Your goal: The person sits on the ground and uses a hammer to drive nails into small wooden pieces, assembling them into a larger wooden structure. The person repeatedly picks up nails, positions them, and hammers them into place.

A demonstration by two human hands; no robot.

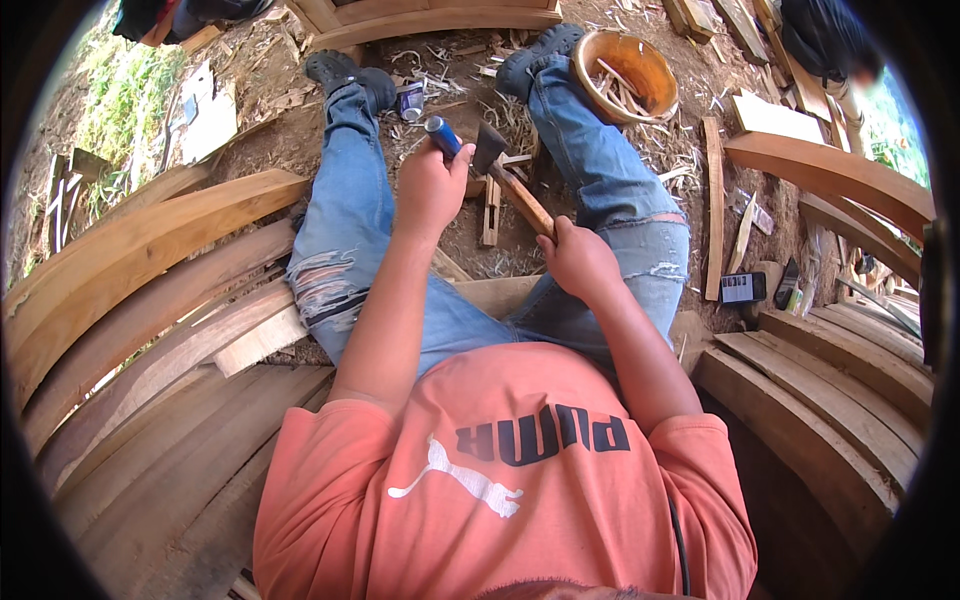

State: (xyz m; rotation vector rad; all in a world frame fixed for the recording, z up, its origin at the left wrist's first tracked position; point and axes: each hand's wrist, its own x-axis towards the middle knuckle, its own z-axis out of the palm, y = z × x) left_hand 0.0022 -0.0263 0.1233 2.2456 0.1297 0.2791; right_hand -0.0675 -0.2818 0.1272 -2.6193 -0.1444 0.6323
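A blue-handled tool (443, 135) is enclosed by the closed left hand (433, 182); its lower end is hidden. A dark-headed tool (525, 205) is gripped near the end of its wooden handle by the closed right hand (582, 260), its head positioned just beside the blue handle. A slotted wood piece (490, 213) is located between the legs; a bucket (650, 75) containing wood scraps is noted beside the right shin.

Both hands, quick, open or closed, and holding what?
Left hand: closed, holding a blue-handled tool.
Right hand: closed, holding a wooden-handled, dark-headed tool.
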